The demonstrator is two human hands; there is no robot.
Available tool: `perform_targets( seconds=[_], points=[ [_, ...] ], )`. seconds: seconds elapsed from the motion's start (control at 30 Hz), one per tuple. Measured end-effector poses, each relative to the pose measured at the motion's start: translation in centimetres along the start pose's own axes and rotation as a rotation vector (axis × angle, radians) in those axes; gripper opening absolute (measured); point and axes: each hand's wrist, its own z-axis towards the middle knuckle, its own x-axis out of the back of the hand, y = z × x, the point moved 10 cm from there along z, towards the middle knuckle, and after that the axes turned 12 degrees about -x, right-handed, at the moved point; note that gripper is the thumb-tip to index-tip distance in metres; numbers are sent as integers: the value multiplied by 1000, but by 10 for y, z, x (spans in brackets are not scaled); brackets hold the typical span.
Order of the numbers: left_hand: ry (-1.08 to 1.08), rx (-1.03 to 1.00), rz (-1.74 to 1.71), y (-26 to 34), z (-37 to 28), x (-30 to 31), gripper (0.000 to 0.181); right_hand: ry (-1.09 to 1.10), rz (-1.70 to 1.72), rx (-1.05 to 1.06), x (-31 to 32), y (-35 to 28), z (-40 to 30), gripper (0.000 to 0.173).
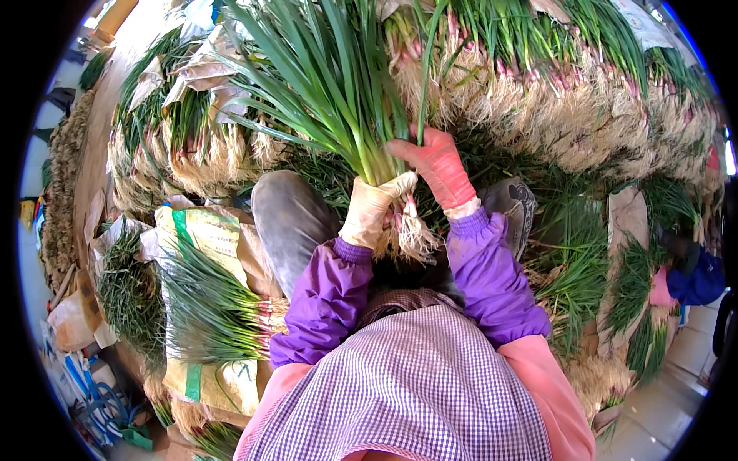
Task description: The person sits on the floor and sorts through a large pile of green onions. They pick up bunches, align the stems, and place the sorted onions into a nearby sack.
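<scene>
My left hand (375, 208), in a cream glove, is closed around the lower stems of a bunch of leafy alliums (346, 109), green garlic or scallions. The long green leaves fan upward, away from me. Below the fist hang pale, stringy roots (416, 233) with pinkish bulb ends. At the bunch's right side is my right hand (439, 168) in a red glove, its thumb against the stems. A single long green leaf (426, 86) runs down into its fingers, which appear to pinch it; the fingertips are partly hidden.
Stacked allium bunches, roots facing me, line the far right (548, 109) and far left (196, 144). A smaller pile (225, 311) lies on a woven sack (248, 383) at my left. Loose greens (576, 259) lie at right. Another person's blue sleeve (700, 276) shows at the right edge.
</scene>
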Motion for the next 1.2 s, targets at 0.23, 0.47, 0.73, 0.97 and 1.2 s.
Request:
perform_targets(
  seconds=[0.23, 0.47, 0.73, 0.97, 1.2],
  points=[
    [48, 51, 60, 3, -4, -1, 15, 198, 90, 272, 13, -19, -39, 15],
    [-112, 133, -75, -11, -5, -11, 13, -145, 412, 9, -13, -21, -8, 28],
    [-102, -218, -253, 75, -4, -23, 26, -391, -948, 20, 27, 67, -9, 32],
    [-404, -117, -652, 60, 23, -35, 54, 941, -1021, 129, 148, -102, -6, 37],
    [-383, 79, -1052, 56, 12, -47, 57, 482, -724, 253, 139, -58, -6, 27]
  ],
)
